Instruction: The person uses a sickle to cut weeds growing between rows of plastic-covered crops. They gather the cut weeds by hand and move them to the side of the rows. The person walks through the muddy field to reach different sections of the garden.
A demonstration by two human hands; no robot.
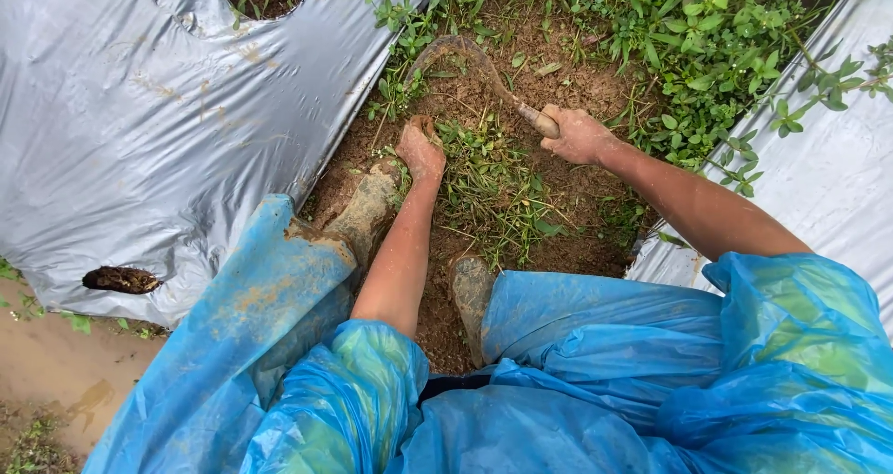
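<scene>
Because the left hand [420, 150] grips weeds [484, 172] in the furrow near the curved sickle [465, 60] that the right hand [579, 135] clasps, a pulled blade could cut those fingers.

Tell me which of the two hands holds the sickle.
The right hand grips the sickle by its handle. The left hand holds no tool; it clutches cut weeds on the soil.

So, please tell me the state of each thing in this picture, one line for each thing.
left hand: closed on a tuft of weeds
right hand: gripping the sickle handle
sickle: curved blade low on the soil
plastic sheet: spread flat, wet, with holes
raincoat: blue, wet, mud-smeared
boots: muddy
</scene>
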